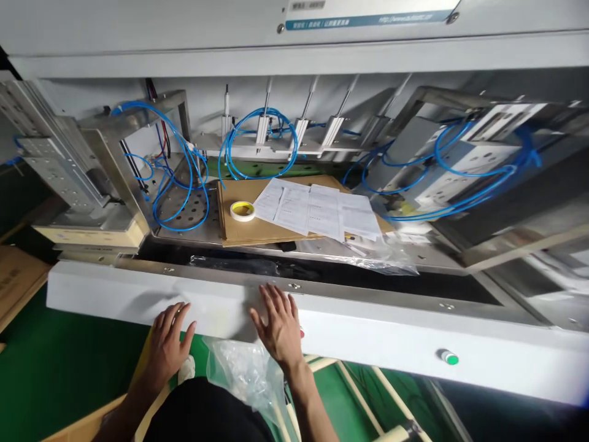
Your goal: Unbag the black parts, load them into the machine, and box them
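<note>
Both hands lie flat on the white front panel (pixel 115 294) of a large machine, and neither one holds anything. The left hand (pixel 168 347) has its fingers spread wide and rests on the lower part of the panel; the right hand (pixel 276 325) is also open, with its fingertips close to the upper edge of the panel, near a metal strip with screws. The palms press on the surface, so the person seems to lean or to steady the body there. Just below the hands, touching the panel, hangs a crumpled clear plastic bag (pixel 243 368), between the two forearms. A green button (pixel 448 357) sits on the panel, well apart to the right. Inside the open machine, a flat cardboard sheet (pixel 248 230) lies on the perforated metal plate (pixel 191 212), probably to give a clean place for the loose things: a roll of tape (pixel 242 210) and some printed papers (pixel 317 212) rest on it. Blue air tubes (pixel 257 132) loop around the back and the sides. Another plastic film lies at the front of the papers, but I cannot tell what is under it. The floor (pixel 55 362) is green, and brown cardboard stands at the left.
</note>
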Available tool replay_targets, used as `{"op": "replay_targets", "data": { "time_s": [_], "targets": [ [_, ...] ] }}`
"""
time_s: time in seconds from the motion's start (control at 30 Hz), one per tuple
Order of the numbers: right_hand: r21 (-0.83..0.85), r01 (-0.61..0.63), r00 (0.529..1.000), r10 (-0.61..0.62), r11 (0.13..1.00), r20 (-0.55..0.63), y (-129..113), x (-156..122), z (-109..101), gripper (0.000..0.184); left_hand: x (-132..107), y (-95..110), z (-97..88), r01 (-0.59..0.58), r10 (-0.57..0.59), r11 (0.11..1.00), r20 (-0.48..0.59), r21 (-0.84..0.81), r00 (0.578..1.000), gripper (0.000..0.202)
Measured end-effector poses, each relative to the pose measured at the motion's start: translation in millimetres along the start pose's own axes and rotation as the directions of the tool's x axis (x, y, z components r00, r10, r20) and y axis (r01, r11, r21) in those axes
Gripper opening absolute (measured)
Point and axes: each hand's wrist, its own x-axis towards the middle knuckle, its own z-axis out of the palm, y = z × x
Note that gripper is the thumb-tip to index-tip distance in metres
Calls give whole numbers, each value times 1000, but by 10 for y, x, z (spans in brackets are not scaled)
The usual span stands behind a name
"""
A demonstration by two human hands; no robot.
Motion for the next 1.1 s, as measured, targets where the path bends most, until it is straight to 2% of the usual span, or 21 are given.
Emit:
{"op": "replay_targets", "data": {
  "time_s": [0.2, 0.4, 0.57, 0.67, 0.8, 0.93, 1.1],
  "targets": [
    [-33, -39, 984, 44, 999, 175, 400, 300, 13, 83, -5, -144, 95, -40, 40, 999, -24, -24, 999, 33],
    [-20, -66, 956, 69, 998, 285, 634, 363, 35, 85, 53, -121, 101, -80, 81, 994, 8, -72, 997, 24],
    [15, -121, 955, 112, 993, 275, 690, 400, 53, 84, 77, -163, 44, -61, 56, 991, -44, -120, 997, 19],
    [42, -134, 970, 122, 990, 212, 635, 414, -16, 77, 83, -224, 17, -59, 50, 984, -58, -170, 997, 20],
    [65, -73, 991, 65, 995, 118, 501, 345, -125, 74, 71, -257, 11, -46, 40, 974, -31, -221, 999, 23],
    [39, 16, 986, -22, 999, 166, 476, 208, -120, 71, 41, -257, 34, -44, 51, 972, 23, -230, 998, 26],
    [40, -31, 982, 23, 999, 187, 562, 148, -67, 72, 0, -342, 38, -20, 26, 950, 17, -312, 1000, 26]
  ]
}}
